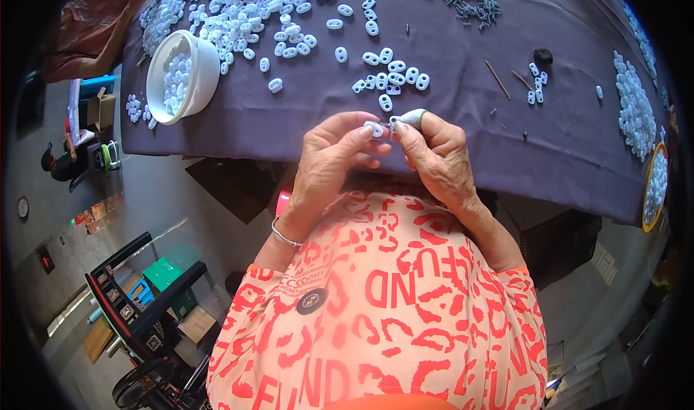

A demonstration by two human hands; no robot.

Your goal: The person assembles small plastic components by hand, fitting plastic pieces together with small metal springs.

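Both my hands meet just over the table's near edge. My left hand [336,146] pinches a white oval plastic piece with two holes [374,129] between thumb and fingertips. Facing it, my right hand [439,153] grips another small white holed piece [394,124], mostly covered by the thumb. A thin, spring-like bit shows between the two pieces, too small to be sure of. Pale wrapping [412,117] covers my right index fingertip. Just beyond my hands lies a loose cluster of similar white two-holed pieces [397,67].
A white tub [206,78] holding white pieces stands at the left, near a large heap [238,9]. Small dark spring-like parts [463,2] are piled at the back. Thin brown sticks [497,79] lie right of centre. A yellow-rimmed basket [645,200] sits far right. Another person's arm [108,34] reaches in.
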